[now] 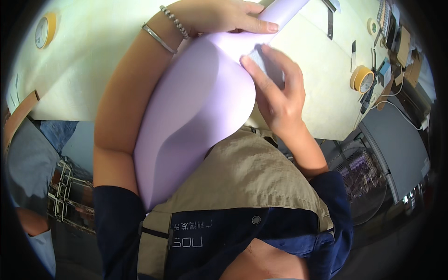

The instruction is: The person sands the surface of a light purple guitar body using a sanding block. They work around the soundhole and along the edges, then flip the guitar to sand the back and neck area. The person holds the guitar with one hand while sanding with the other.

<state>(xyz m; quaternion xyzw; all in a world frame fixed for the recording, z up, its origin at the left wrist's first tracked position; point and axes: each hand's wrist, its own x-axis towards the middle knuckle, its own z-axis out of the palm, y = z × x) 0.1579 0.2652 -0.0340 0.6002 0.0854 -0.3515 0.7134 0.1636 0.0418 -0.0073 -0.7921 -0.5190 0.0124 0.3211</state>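
L hand (233, 17) spread on lilac sheet (186, 100); R hand (281, 95) clamped on grey block (270, 64).
Poss. crease if L slips.

So this is a head-mounted fisheye, the left one of a side-by-side pair, looking steeply down from over the near edge of the table (322, 105). It's pretty close in: the lilac sheet (196, 102) looms large across the table's near edge, and the wearer's own apron (261, 172) fills the spot just this side of it. It's wide enough to catch a metal rack (70, 191) beyond the table's near-left edge, too.
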